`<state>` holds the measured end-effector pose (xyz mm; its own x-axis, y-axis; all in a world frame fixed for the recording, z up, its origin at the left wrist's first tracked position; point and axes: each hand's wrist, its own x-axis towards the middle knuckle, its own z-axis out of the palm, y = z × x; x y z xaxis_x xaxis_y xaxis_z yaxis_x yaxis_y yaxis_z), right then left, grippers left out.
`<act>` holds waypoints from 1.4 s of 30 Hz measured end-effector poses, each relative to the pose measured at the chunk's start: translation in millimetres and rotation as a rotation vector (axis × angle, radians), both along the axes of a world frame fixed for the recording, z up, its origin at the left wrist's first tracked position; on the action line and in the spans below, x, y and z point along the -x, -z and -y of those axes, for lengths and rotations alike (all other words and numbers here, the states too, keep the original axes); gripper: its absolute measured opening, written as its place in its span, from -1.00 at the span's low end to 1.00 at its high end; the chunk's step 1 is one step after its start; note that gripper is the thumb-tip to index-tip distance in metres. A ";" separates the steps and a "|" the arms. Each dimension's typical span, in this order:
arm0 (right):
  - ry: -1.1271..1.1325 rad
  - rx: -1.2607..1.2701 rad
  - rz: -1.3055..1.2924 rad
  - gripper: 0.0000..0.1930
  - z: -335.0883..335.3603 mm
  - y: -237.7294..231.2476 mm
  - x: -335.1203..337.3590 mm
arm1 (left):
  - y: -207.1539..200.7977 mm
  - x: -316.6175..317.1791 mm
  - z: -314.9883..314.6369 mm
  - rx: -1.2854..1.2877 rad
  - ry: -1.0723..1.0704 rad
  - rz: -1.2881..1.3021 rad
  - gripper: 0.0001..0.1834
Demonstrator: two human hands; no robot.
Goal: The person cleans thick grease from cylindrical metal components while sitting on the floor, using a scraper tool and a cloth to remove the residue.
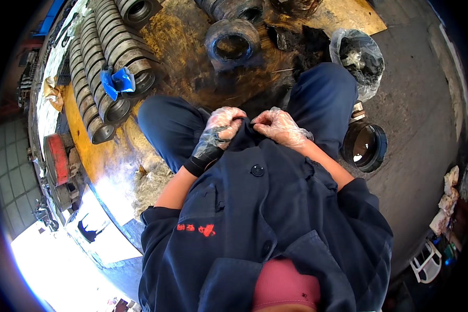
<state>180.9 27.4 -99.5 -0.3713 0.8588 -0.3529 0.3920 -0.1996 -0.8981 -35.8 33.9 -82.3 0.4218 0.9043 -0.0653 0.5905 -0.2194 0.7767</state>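
In front of my lap, my left hand (pixel 222 126) and my right hand (pixel 282 127) both pinch the lower front edge of the dark navy jacket (pixel 291 179) I wear. Thin clear plastic gloves cover both hands. The left glove is smeared dark, and a black band (pixel 203 162) circles that wrist. A small gap separates the two hands, with bunched cloth between them. Fingertips are partly hidden in the folds. Beyond my knees a thick, greasy metal ring (pixel 232 43) rests on the oil-stained board (pixel 184 39).
Rows of stacked metal rings (pixel 120 44) lie at the left, with a blue crumpled packet (pixel 117 82) on them. Right of my knee are a clear plastic bag (pixel 338 47) with dark contents and a round black pan (pixel 382 143). A red-sided round part (pixel 59 158) stands far left.
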 end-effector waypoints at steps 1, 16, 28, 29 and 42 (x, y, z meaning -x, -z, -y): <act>-0.023 0.008 -0.004 -0.74 -1.7 0.9 2.0 | 7.1 -1.1 -3.8 0.049 0.043 0.039 -0.80; -0.202 0.273 -0.180 -0.87 -6.4 8.7 7.5 | 2.6 1.2 8.4 -0.119 0.075 -0.168 -0.86; -0.194 0.113 -0.198 -0.70 0.3 -0.5 13.3 | -5.0 -1.5 14.2 0.374 0.019 -0.098 -0.77; -0.208 0.115 -0.194 -0.71 0.9 -5.0 14.7 | -7.9 -0.9 16.3 0.397 0.016 -0.111 -0.76; -0.569 -0.186 -0.027 -0.64 -13.5 -22.0 5.1 | 45.4 13.4 24.0 0.688 0.086 0.424 -0.63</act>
<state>175.8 41.0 -77.5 -0.7978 0.5687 -0.2003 0.3682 0.1965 -0.9088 -49.2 9.9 -127.7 0.6015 0.6835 -0.4136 0.2181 0.3575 0.9081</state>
